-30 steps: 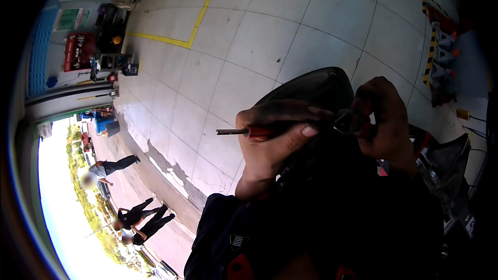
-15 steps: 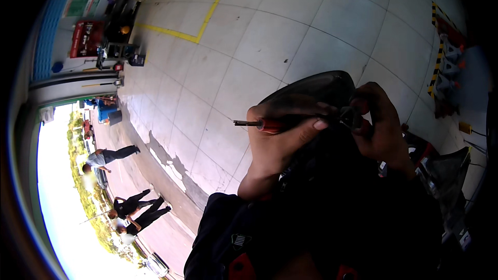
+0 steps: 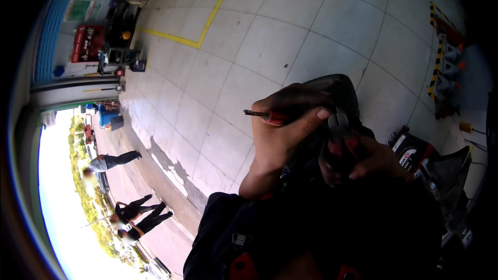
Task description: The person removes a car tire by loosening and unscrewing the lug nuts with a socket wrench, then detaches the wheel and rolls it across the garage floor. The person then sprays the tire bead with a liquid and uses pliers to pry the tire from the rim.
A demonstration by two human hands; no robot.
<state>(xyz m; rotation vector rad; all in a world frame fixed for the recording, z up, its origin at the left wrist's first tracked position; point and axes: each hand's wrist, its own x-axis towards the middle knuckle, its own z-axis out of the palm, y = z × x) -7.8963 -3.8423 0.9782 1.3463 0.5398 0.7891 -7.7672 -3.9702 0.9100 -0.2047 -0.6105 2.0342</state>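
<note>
My left hand [image 3: 285, 129] is closed, its thumb stretched along the top of its folded fingers. Out of its left side sticks a red-sleeved piece [image 3: 275, 117] with a thin dark metal tip; its kind does not show. In my right hand [image 3: 376, 161] are pliers [image 3: 340, 122] with red grips, jaws pointing up and lying close to my left thumb tip. What lies between the jaws, if anything, is too dark to make out. Behind both hands is a dark, rounded, smooth object [image 3: 340, 88], partly hidden by the left hand.
Pale floor tiles with a yellow line [image 3: 199, 41] stretch ahead. A red-and-black box [image 3: 410, 150] stands at the right, near a black-and-yellow striped frame [image 3: 433, 52]. Several people [image 3: 119, 163] stand outside the wide doorway at left. A red board [image 3: 88, 44] hangs on the wall.
My right hand has moved down and slightly left; the pliers now show with their jaws pointing up. The red-sleeved piece has shifted a little right and up with my left hand.
</note>
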